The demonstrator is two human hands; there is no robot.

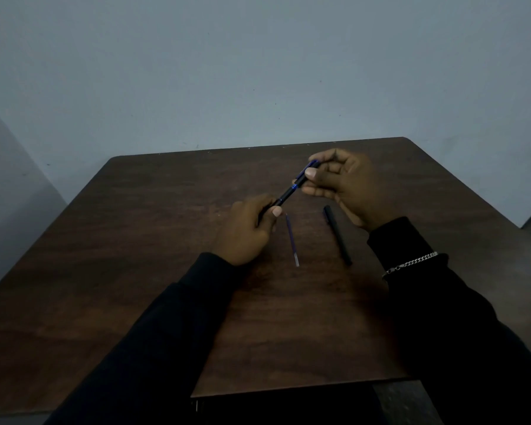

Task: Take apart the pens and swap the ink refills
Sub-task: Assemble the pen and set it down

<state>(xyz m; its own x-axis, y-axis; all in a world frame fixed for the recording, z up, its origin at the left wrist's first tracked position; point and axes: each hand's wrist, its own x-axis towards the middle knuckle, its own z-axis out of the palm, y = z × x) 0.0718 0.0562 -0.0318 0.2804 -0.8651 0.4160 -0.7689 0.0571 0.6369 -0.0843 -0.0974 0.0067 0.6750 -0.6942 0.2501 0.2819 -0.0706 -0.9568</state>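
Both hands hold one black pen with blue trim [289, 191] above the brown table [135, 240]. My left hand [247, 230] grips its lower end between thumb and fingers. My right hand [341, 185] pinches its upper end, where a blue clip shows. A thin blue ink refill [292, 239] lies loose on the table between my hands, its pale end pointing toward me. A second black pen [337, 234] lies on the table to the right of the refill, partly under my right wrist.
A pale wall [258, 72] stands right behind the table's far edge. The table's near edge [288, 391] lies under my forearms. A silver chain bracelet [410, 264] sits over my right sleeve.
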